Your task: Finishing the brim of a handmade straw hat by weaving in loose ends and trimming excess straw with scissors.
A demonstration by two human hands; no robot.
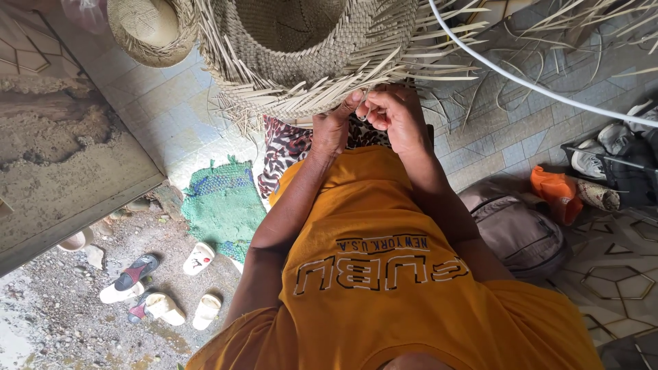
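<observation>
My left hand (334, 127) and right hand (394, 113) pinch loose strands at the brim edge of the straw hat (301, 55) over my lap: crown woven, brim fringe unfinished.

Woven straw hat (301, 48): dry, matt palm strips, loose frayed ends at the brim | second straw hat (152, 27): same pale plaited fibre | shirt (384, 274): soft matt orange cloth | mat (223, 202): rough green knotted textile | sandals (161, 288): smooth plastic | ground (55, 308): gritty, stony
</observation>
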